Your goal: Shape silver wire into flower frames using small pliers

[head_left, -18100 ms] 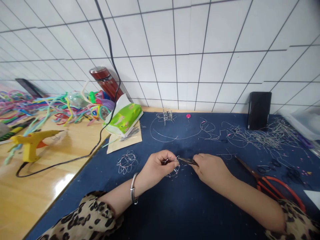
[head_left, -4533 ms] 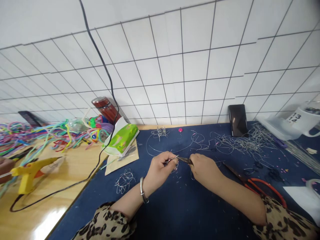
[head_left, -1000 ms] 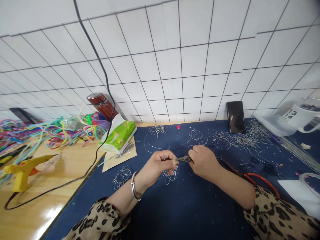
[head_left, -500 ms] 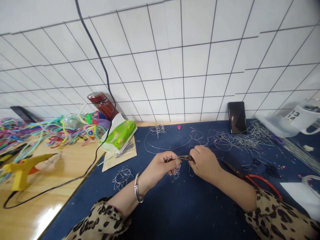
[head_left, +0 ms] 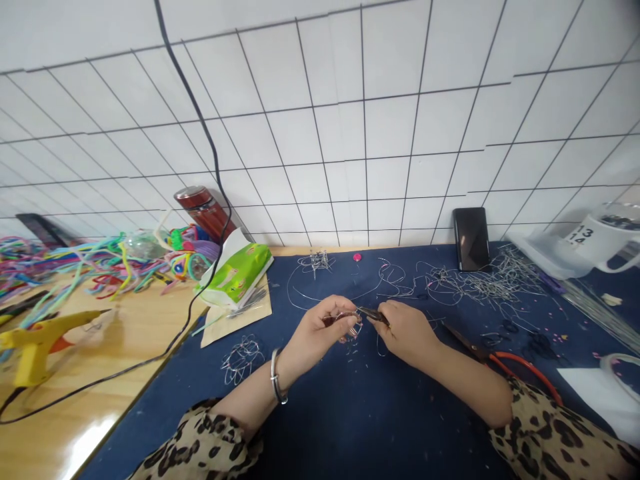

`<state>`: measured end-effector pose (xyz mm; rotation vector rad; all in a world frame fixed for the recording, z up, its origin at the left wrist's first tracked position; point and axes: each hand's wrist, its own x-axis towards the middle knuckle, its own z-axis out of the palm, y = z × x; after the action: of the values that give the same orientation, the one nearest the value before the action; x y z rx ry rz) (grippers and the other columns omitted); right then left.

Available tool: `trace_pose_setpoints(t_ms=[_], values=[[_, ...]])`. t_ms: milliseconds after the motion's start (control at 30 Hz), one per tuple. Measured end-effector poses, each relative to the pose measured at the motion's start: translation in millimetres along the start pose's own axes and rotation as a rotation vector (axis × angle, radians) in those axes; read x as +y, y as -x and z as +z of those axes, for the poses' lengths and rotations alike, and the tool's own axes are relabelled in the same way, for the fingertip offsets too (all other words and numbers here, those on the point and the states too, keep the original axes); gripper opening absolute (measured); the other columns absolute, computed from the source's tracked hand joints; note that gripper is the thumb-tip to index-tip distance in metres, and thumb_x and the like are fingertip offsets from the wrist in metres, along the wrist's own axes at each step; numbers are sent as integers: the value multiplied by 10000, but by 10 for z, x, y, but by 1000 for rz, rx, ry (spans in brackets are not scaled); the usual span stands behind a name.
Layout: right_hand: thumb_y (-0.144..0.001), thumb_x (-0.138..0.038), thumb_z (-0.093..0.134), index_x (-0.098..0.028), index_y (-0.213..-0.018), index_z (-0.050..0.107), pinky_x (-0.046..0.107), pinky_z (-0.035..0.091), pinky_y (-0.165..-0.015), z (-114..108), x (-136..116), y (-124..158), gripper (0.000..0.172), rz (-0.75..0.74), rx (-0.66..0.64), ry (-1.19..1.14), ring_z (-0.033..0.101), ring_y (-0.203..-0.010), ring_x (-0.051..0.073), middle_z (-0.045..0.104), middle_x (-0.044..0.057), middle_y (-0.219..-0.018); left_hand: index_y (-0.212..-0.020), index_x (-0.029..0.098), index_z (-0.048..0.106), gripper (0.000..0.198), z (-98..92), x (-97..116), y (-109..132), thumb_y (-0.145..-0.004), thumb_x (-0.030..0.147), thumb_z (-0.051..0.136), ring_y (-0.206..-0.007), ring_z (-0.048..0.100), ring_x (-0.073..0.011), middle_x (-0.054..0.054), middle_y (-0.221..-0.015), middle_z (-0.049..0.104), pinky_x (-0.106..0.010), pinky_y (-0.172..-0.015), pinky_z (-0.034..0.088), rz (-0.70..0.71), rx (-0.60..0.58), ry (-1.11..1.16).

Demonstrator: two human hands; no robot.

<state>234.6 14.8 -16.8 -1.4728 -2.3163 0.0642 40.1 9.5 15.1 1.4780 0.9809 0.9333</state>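
Note:
My left hand [head_left: 325,330], with a silver bangle at the wrist, pinches a small bent piece of silver wire [head_left: 356,328] between thumb and fingers. Wrapped round the handles of a pair of pliers [head_left: 373,314] is my right hand [head_left: 406,328]; the handles are mostly hidden in the palm. The pliers' jaws point left and meet the wire piece near my left fingertips. Whether the jaws grip the wire is too small to tell. Both hands hover over a dark blue cloth [head_left: 350,427]. A loose tangle of wire [head_left: 242,360] lies left of my left forearm.
A tissue pack [head_left: 237,270] and a yellow glue gun [head_left: 45,343] sit on the left, its cable crossing the table. Behind my hands are a wire shape [head_left: 319,261] and a pink bead [head_left: 357,257]. Rightward lie a phone [head_left: 471,240], cut wires [head_left: 480,283], red-handled scissors [head_left: 525,373] and a mug [head_left: 600,237].
The pliers have tilted and drawn slightly away from my left fingers. My left hand has turned the wire piece a little. The view has shifted slightly.

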Motion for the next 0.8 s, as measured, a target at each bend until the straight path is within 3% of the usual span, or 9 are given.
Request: trace_pose_setpoints(t_ms=[533,800], values=[[-876,-361,408,-192,-738,473,230,311,-611,-3,-19,7,228,-5,-12,-29,488,-683,118,525,6,-716,-857,170,623,116,-24,-52,13,-776,249,594,-563,524,-102,-12,-687,596,-202,-523,410,118,140,-224],[-885,-365,387,-197,-723,448,228,307,-599,-35,-49,16,241,12,-53,-93,479,-663,113,517,-6,-709,-797,160,598,97,-29,-46,21,-799,251,563,-557,516,-102,-4,-635,579,-198,-525,407,105,110,-229]])
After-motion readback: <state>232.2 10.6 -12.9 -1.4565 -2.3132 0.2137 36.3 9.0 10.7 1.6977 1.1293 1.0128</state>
